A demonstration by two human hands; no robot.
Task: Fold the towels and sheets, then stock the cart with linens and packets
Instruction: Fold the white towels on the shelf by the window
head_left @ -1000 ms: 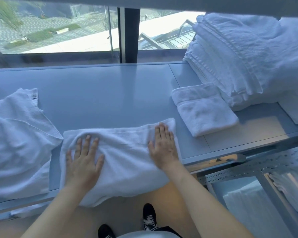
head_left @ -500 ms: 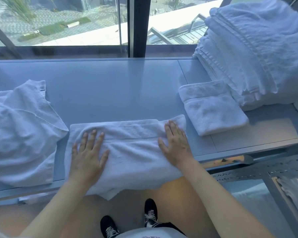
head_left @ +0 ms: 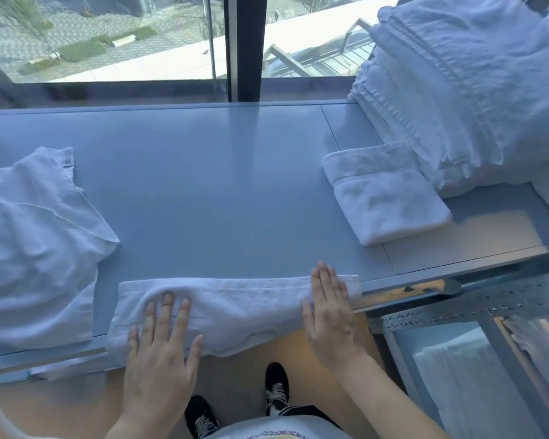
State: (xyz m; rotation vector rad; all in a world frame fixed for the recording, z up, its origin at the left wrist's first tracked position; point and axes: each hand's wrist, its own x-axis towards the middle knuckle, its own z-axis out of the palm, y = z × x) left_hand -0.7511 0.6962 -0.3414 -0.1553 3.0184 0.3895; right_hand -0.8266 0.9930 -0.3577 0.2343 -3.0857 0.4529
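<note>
Both the left hand point(head_left: 159, 353) and right hand point(head_left: 328, 312) lie flat, fingers straight, gripping nothing, likely smoothing the towel point(head_left: 235, 308) at six o'clock before folding.

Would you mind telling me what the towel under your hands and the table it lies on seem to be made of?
The towel looks like white cotton terry: a soft, looped, matte nap with a flat woven band along its far edge. The table seems to be a smooth, hard grey-blue panel, perhaps laminate or painted metal, since it reflects the window faintly and shows straight seams; I cannot tell which.
</note>
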